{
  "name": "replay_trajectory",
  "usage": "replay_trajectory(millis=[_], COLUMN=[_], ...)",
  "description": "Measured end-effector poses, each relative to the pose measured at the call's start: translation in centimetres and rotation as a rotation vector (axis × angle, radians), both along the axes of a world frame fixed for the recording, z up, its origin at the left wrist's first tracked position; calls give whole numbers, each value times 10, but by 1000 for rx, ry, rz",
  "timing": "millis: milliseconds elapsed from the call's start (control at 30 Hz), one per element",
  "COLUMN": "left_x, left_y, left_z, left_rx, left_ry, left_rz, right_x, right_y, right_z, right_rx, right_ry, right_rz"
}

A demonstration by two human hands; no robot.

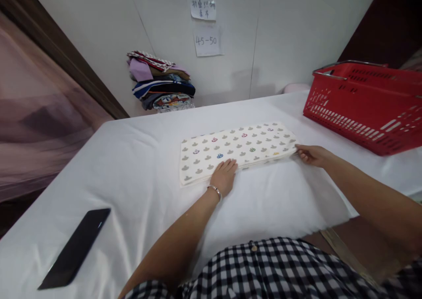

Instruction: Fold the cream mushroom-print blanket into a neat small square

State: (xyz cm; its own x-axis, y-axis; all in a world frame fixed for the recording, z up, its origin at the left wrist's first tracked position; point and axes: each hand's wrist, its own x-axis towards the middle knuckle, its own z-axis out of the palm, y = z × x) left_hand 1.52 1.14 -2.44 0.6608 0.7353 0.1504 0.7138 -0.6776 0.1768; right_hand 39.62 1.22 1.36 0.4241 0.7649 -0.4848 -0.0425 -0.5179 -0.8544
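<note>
A long folded cream cloth (237,147) with grey and coloured printed motifs lies flat on the white-covered table, its layers showing along the near edge. My left hand (224,176), with a silver bracelet at the wrist, rests on the cloth's near edge left of its middle; the fingers lie flat on top. At the cloth's right end, my right hand (310,154) pinches the near corner between thumb and fingers.
A red plastic basket (365,107) with metal handles stands at the right of the table (141,167). Folded fabrics (163,85) are stacked beyond the far edge. A dark phone-like slab (75,248) lies front left. A pink curtain (39,110) hangs at the left.
</note>
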Motion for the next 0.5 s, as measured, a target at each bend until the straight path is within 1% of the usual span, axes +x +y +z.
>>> replay_trajectory(millis=[100,267,400,500], left_x=[1,1,1,0], left_y=[-1,0,1,-1], left_z=[0,-2,-4,-1], left_rx=[0,-1,-5,12], left_ry=[-1,11,-1,-36], left_rz=[1,4,0,19], right_x=[1,-1,-3,-3], right_y=[-1,-2,-1,0], right_z=[0,-3,-5,-6], right_rx=[-20,-65,-84,-74], right_ry=[8,-186,-273,-336], right_rz=[-35,-139,-131,-117])
